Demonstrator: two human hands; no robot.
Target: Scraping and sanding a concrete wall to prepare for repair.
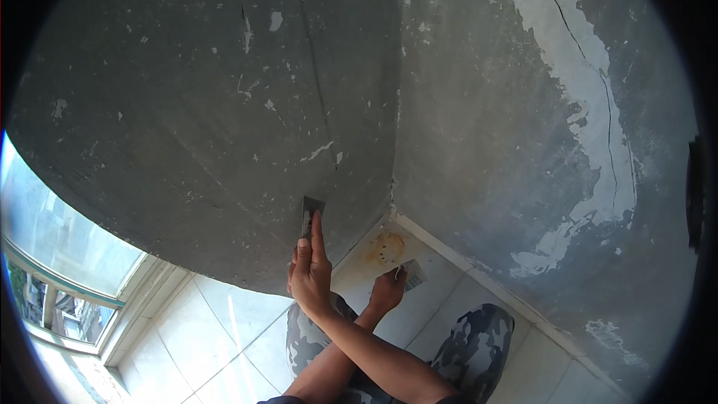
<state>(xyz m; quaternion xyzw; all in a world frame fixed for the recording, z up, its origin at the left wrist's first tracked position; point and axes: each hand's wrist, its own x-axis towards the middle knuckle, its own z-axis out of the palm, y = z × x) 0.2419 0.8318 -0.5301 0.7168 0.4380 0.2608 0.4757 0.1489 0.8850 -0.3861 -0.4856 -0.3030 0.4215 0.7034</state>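
My forearms cross in front of me, the right one over the left. My right hand grips a putty knife, its index finger stretched along the tool, the metal blade against or close before the grey wall. Lower and to the right, my left hand is closed round a second, wider scraper, whose blade points to the right above the floor tiles. Pale flecks and a dark line mark the wall above the putty knife. The handles are mostly hidden by my fingers.
A second grey wall meets the first in a corner; a crack runs down its whitish patch. Below are a tile skirting, a rust-stained floor spot and my knees in camouflage trousers. A window stands at lower left.
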